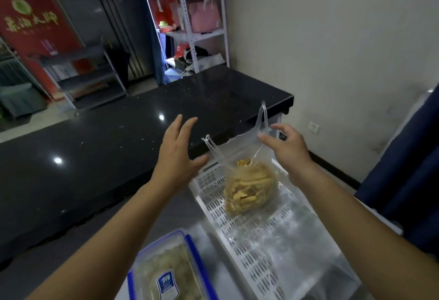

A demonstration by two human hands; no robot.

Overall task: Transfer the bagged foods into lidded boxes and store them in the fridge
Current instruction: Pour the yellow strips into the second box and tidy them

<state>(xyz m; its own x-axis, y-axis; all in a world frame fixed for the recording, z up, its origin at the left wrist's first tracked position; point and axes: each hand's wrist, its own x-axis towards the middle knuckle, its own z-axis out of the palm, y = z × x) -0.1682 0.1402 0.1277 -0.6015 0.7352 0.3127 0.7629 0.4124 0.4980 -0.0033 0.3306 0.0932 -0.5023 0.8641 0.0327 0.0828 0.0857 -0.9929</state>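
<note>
From the head camera, one clear plastic bag of pale yellow food strips (249, 185) stands in one white perforated plastic basket (273, 233). One clear lidded plastic box with blue clips (166, 273), filled with pale food, lies at the basket's eight o'clock, near the frame's lower edge. Both sit on a grey surface below a long black polished stone counter (107, 147) that runs from nine to one o'clock behind the hands. A white metal shelf rack (202, 19) holding pink and red bags stands at twelve o'clock.

The left hand (178, 152) hovers at the bag's ten o'clock, fingers straight and spread, touching nothing. The right hand (287, 147), at the bag's one o'clock, has its fingers loosely apart; its thumb tip meets the bag's upper edge beside one raised handle loop, though a firm pinch cannot be told.
</note>
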